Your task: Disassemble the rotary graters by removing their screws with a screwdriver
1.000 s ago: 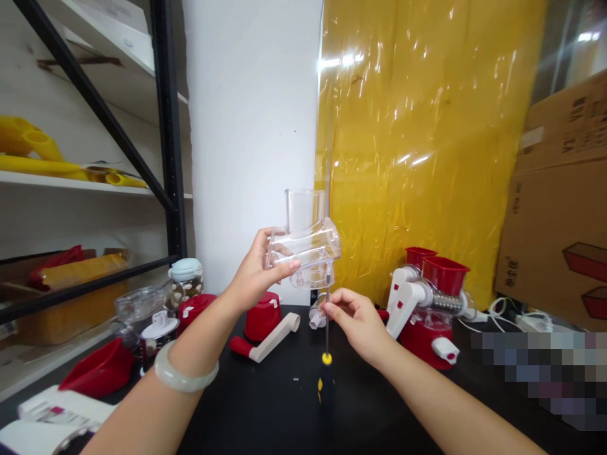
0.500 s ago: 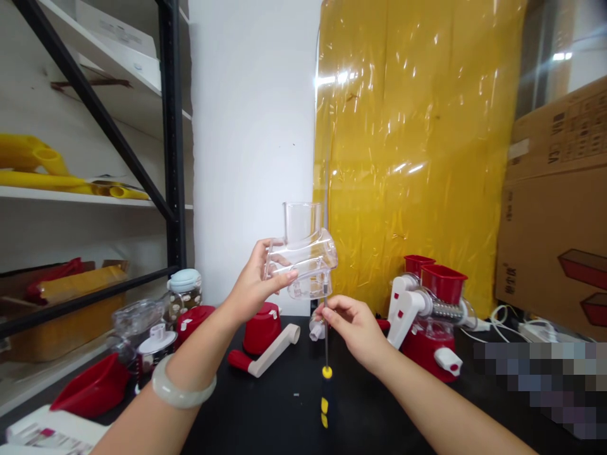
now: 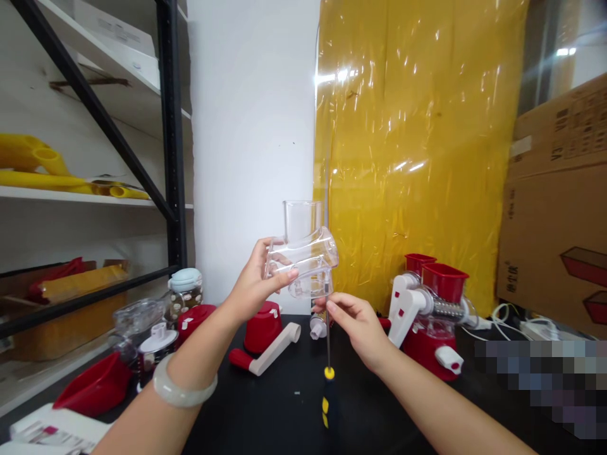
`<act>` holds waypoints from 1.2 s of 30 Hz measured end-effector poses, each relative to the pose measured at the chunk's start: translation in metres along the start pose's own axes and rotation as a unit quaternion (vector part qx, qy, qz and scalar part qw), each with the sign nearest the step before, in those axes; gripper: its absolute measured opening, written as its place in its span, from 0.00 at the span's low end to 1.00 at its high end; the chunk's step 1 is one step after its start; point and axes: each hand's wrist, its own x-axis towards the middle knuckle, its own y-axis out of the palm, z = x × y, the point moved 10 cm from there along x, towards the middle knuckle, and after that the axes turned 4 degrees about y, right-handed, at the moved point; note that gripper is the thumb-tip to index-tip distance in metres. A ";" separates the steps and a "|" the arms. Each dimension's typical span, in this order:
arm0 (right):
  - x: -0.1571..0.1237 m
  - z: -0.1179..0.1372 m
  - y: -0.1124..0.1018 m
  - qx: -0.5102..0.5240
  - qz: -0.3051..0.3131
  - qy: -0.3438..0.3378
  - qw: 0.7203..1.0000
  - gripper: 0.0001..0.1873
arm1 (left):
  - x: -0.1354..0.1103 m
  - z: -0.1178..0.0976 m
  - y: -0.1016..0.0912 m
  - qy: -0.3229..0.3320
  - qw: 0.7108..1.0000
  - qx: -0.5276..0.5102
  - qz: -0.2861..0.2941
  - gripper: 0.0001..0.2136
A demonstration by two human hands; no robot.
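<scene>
A clear plastic grater housing (image 3: pixel 303 260) with a tall square chute is held up above the table by my left hand (image 3: pixel 265 272), thumb across its front and fingers behind. My right hand (image 3: pixel 351 322) is closed, thumb and forefinger at the upper shaft of a screwdriver (image 3: pixel 328 344). The screwdriver hangs upright, its blue and yellow handle low and its tip up at the housing's lower right edge. Whether the tip touches a screw there cannot be made out. Behind lie a white crank with a red grip (image 3: pixel 272 351) and a red base (image 3: pixel 263 327).
At right stands an assembled red and white grater (image 3: pixel 429 316) near white cables (image 3: pixel 502 322) and a large cardboard box (image 3: pixel 552 215). To the left are a red hopper (image 3: pixel 92 385), a drum with a white cap (image 3: pixel 158 341) and a lidded jar (image 3: pixel 184 294). Metal shelving (image 3: pixel 175 145) rises behind.
The screwdriver's handle has swung very slightly to the right, and my right fingers have shifted a little on its shaft. My left hand keeps the housing in nearly the same place.
</scene>
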 end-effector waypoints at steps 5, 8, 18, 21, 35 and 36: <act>0.001 -0.001 -0.002 -0.007 -0.017 -0.011 1.000 0.20 | 0.000 -0.001 0.001 -0.001 1.000 -0.004 -0.001 0.32; 0.003 -0.006 -0.004 0.009 -0.024 -0.007 1.000 0.21 | -0.001 0.000 0.001 0.003 1.000 -0.006 0.003 0.32; 0.001 -0.004 -0.001 0.023 -0.004 0.001 1.000 0.20 | 0.000 0.001 0.000 -0.001 1.000 0.001 0.002 0.32; 0.002 0.001 -0.003 -0.002 -0.013 -0.014 1.000 0.19 | 0.000 0.000 0.000 0.000 1.000 0.001 0.004 0.32; 0.001 -0.001 -0.003 0.030 -0.017 0.012 0.999 0.20 | -0.001 0.000 0.002 -0.002 1.000 0.000 0.001 0.31; 0.001 0.001 -0.002 0.015 -0.015 0.004 1.000 0.20 | -0.001 -0.001 0.002 -0.002 1.000 0.000 0.001 0.31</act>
